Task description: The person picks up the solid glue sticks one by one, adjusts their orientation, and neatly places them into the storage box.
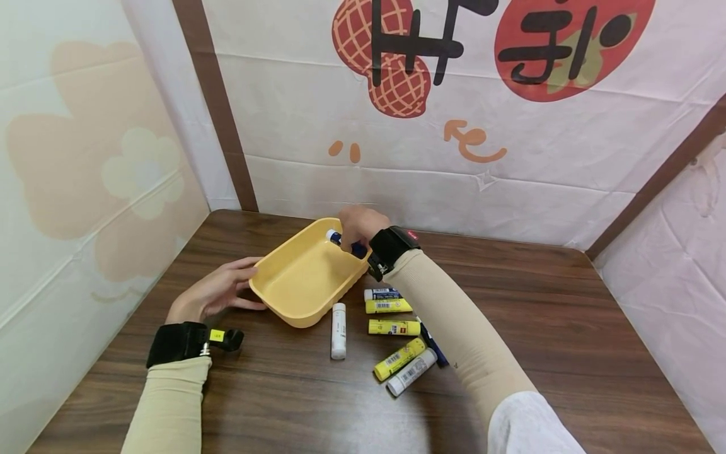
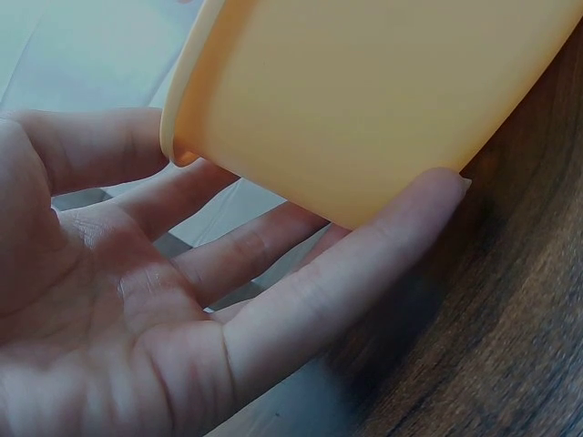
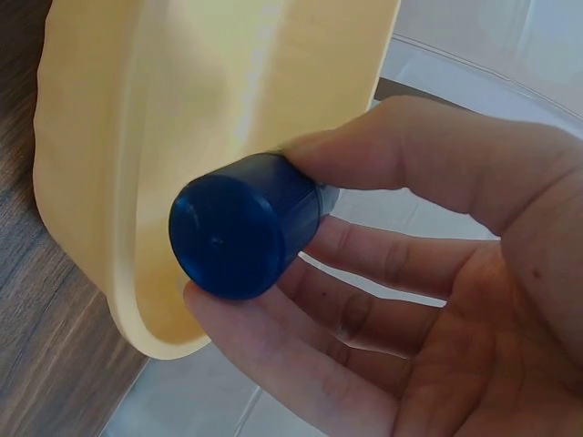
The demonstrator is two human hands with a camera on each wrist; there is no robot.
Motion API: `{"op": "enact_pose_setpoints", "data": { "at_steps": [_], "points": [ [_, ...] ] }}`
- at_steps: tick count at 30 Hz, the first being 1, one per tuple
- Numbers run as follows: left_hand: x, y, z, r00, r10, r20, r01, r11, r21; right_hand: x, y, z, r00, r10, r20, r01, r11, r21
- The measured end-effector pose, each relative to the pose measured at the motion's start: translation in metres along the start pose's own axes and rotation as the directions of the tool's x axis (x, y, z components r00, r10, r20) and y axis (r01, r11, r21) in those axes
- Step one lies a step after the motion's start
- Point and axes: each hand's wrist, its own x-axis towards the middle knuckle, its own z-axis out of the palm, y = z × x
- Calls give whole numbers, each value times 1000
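Holding a blue stick (image 3: 244, 226) between thumb and curled fingers, the right hand (image 1: 361, 226) hovered over the far rim of the yellow tub (image 1: 306, 272), the stick's tip just inside it. The left hand (image 1: 214, 291) lay open, fingers straight against the tub's near wall, steadying it on the desk (image 1: 567, 328). Judged well done, the stick would go low into the tub, clear of the rim, while that brace held.

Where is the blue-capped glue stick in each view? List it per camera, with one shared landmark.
Head: blue-capped glue stick sits centre frame, pinched by the right hand over the tray's far rim.
Left wrist: not in it.
Right wrist: its blue end fills mid-frame, between thumb and fingers.
Shared landmark: the yellow tray.
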Motion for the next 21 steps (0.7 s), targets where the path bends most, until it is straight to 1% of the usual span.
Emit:
{"op": "enact_pose_setpoints", "data": {
  "at_steps": [6, 15, 21],
  "points": [
    [0, 0, 1, 1000, 4, -2, -4, 1000, 6, 3, 1, 1, 1000, 3, 9, -3, 1000, 0],
    [1, -2, -1, 1000, 12, 15, -12, 1000, 13, 4, 2, 2, 1000, 17, 19, -17, 1000, -7],
    [1, -3, -2, 1000, 12, 9, -12, 1000, 2, 8, 2, 1, 1000, 22, 9, -22, 1000, -17]
  ]
}}
